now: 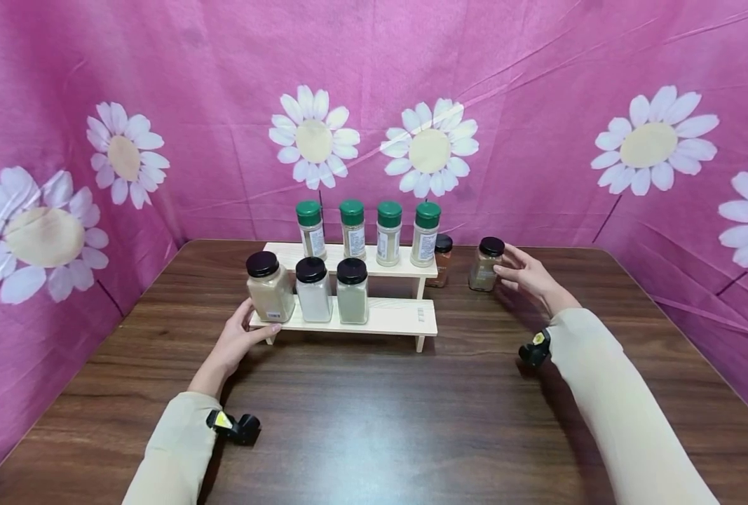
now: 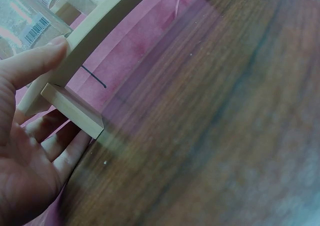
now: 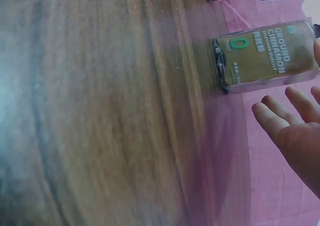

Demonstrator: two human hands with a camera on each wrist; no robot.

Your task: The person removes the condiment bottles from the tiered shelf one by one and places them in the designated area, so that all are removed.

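Note:
My left hand (image 1: 236, 338) grips the left end of the lower step of a pale wooden spice rack (image 1: 399, 317). Its thumb lies on top of the board in the left wrist view, beside a jar, with the other fingers underneath by the rack's leg (image 2: 75, 111). At the right, my right hand (image 1: 531, 279) is beside a square ground cinnamon jar (image 3: 272, 56) with a black lid, upright on the table. Extended fingers (image 3: 272, 118) show a gap from the jar in the right wrist view; the thumb is mostly out of that frame.
Three black-lidded jars (image 1: 313, 291) stand on the lower step. Several green-capped shakers (image 1: 389, 235) line the upper step. A reddish-brown jar (image 1: 442, 261) stands behind the rack's right end. Pink flowered cloth (image 1: 374, 56) hangs behind the brown wooden table (image 1: 374, 421).

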